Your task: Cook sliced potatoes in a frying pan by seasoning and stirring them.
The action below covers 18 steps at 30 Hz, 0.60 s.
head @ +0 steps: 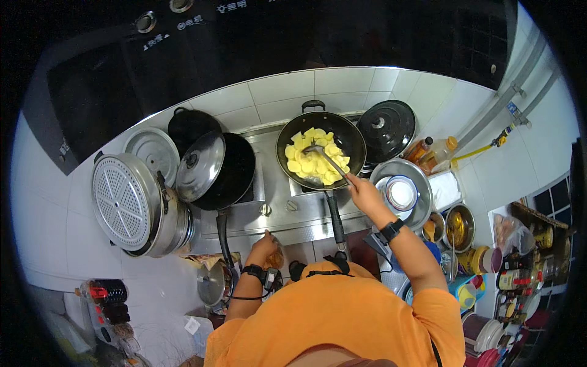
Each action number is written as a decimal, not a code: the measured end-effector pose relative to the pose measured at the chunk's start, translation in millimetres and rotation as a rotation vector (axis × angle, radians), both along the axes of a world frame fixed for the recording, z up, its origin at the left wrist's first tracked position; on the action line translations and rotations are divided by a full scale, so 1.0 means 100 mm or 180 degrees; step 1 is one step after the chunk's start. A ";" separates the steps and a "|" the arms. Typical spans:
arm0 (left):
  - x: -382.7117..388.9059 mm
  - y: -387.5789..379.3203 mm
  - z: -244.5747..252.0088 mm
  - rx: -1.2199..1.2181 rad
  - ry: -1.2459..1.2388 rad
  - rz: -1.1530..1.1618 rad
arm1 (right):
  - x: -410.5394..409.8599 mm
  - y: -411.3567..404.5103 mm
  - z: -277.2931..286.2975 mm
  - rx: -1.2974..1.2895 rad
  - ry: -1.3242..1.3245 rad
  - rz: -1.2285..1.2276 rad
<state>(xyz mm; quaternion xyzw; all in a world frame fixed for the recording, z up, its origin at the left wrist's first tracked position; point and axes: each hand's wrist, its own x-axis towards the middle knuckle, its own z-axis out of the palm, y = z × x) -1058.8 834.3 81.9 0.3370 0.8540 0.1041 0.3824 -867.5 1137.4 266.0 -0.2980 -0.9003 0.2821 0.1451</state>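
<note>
My right hand [365, 195] grips the handle of a metal spatula [331, 161]. Its head rests among pale yellow potato slices [316, 158] in a black wok [293, 124]. The wok sits on the right burner of a stainless steel gas stove [270, 137], and its long handle [336, 218] points towards me. Low at the stove's front edge is my left hand [263, 247], beside an amber, see-through item [276, 259] that is partly hidden. Whether the hand holds it is unclear.
On the left burner stands a black pan [240, 169] with a tilted glass lid [202, 160]. Stacked steamer pots [121, 202] are farther left. To the right are a black lid [387, 128], a steel basin [426, 183] with bowls, and oil bottles [440, 151]. A range hood [275, 41] hangs above.
</note>
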 end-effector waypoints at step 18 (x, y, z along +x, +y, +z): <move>-0.05 0.24 0.39 -0.0177 0.0221 -0.0620 | 0.79 -0.37 -0.28 -0.0359 -0.0013 -0.0090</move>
